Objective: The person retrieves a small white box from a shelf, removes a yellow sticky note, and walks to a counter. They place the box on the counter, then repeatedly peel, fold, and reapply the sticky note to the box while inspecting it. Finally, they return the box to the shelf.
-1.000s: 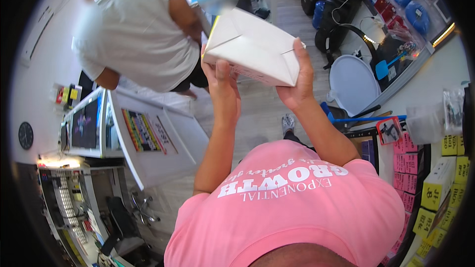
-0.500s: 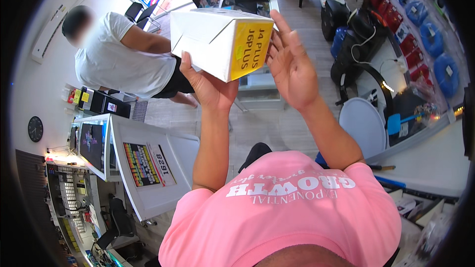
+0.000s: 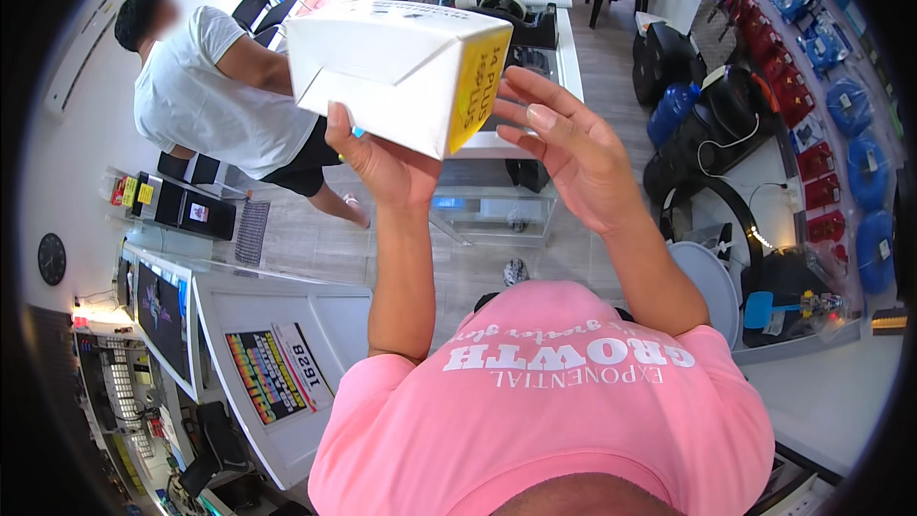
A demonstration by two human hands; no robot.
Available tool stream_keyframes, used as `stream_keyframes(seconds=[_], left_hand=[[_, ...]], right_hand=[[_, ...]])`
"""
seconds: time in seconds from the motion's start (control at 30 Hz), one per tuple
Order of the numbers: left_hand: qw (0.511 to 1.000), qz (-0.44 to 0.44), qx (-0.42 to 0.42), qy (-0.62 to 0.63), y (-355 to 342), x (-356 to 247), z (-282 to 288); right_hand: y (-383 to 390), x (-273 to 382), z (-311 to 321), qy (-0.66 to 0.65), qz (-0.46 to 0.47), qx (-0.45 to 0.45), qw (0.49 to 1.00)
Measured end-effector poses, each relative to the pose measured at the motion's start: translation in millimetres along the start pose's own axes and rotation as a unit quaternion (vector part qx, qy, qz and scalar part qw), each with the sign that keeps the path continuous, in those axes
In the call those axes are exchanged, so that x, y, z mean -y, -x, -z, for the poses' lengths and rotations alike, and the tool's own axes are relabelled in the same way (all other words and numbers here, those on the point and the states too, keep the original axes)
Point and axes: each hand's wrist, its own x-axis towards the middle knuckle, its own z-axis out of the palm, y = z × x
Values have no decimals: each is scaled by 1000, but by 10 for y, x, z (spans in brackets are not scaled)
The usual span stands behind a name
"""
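Note:
A white cardboard box (image 3: 377, 76) with a yellow label (image 3: 480, 81) on its right end is held up in front of me. My left hand (image 3: 387, 161) grips it from below, thumb up along the near side; the other fingers are hidden under it. Just right of the labelled end is my right hand (image 3: 568, 148), its fingers apart and slightly curled. Those fingertips come close to the label, and whether they touch it I cannot tell.
A person in a white shirt (image 3: 224, 96) stands at the left. White counters (image 3: 272, 296) flank the left side, and a glass display case (image 3: 492, 210) stands ahead. Black bags (image 3: 688, 162), a round grey stool (image 3: 707, 282) and hanging goods (image 3: 850, 167) line the right.
The box has shifted left and turned, so its label end shows narrower. My right hand has dropped lower, its fingers more curled. The view has moved forward through the shop.

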Motion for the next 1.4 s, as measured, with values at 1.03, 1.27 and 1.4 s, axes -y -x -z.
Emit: stream_keyframes(seconds=[1.03, 1.27, 1.4], left_hand=[[521, -67, 314, -790, -754, 724, -359], [455, -67, 313, -831, -758, 846, -329], [446, -60, 325, -832, -796, 830, -367]], right_hand=[[-1007, -265, 1836, 346, 208, 105, 909], [-851, -324, 1945, 282, 140, 55, 947], [-922, -314, 1955, 208, 60, 42, 975]])
